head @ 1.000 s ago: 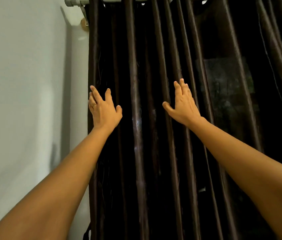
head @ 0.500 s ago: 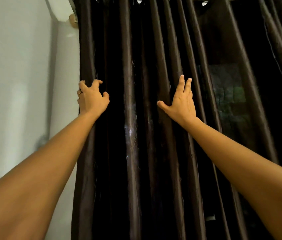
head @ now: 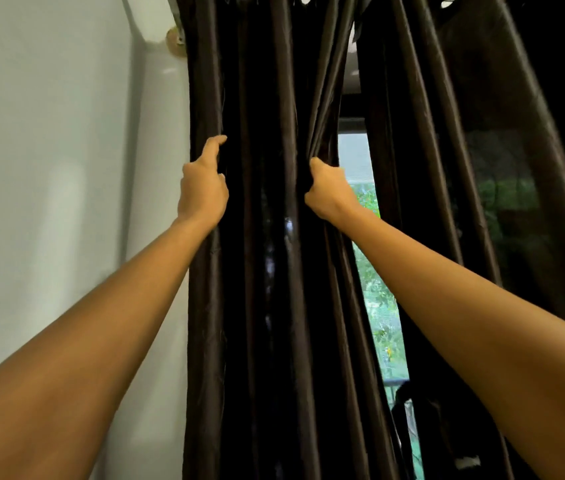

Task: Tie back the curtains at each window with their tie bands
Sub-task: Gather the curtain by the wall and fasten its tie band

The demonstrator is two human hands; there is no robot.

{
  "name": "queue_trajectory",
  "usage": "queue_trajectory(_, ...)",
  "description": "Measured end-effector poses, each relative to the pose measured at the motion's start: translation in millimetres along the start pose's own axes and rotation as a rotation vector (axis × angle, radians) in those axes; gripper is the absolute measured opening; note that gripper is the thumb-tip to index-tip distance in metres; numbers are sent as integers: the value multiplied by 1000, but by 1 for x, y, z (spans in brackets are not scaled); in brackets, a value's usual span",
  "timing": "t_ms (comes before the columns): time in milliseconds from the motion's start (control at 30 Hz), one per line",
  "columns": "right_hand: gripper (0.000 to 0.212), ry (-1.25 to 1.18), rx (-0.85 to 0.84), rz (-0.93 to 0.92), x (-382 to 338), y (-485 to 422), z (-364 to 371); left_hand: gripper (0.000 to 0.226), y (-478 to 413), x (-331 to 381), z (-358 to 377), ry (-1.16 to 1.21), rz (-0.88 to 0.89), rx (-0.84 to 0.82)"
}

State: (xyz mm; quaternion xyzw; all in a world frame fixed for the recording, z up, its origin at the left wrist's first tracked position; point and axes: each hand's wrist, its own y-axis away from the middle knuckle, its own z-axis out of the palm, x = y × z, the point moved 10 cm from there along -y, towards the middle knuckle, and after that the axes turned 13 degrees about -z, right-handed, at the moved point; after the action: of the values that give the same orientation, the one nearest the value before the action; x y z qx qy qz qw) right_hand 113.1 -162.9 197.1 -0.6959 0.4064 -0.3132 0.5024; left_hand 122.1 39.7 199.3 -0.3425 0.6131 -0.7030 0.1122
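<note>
A dark brown left curtain [head: 267, 271] hangs in bunched folds from the rod at the top. My left hand [head: 203, 190] grips its outer edge by the wall, fingers curled behind the fabric. My right hand [head: 326, 190] grips its inner edge, fist closed round the folds. Between this panel and the right curtain [head: 464, 168] a narrow gap shows the window [head: 378, 306] with green leaves outside. No tie band is visible.
A pale wall [head: 49, 168] fills the left side, right up to the curtain. A rod bracket [head: 175, 36] sits at the top by the wall. The right curtain covers the rest of the window.
Both hands went from lying flat on the fabric to gripping it. The right hand pulled the inner edge leftward, bunching the panel and opening a gap onto the window.
</note>
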Motion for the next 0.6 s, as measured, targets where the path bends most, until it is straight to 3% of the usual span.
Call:
queue_trajectory(133,29,-25,-64,-75,-44,-29,35,67,-7,-12,-14,-19,7,19)
queue_trajectory(300,35,-102,-105,-152,-105,-50,67,54,-14,-25,-20,-35,34,-1)
queue_trajectory(467,15,-227,-104,-237,-141,-55,81,39,-25,-45,-34,-2,-44,95)
queue_trajectory(600,20,-251,-102,-222,-128,-43,86,33,-17,-58,-30,-45,-87,49)
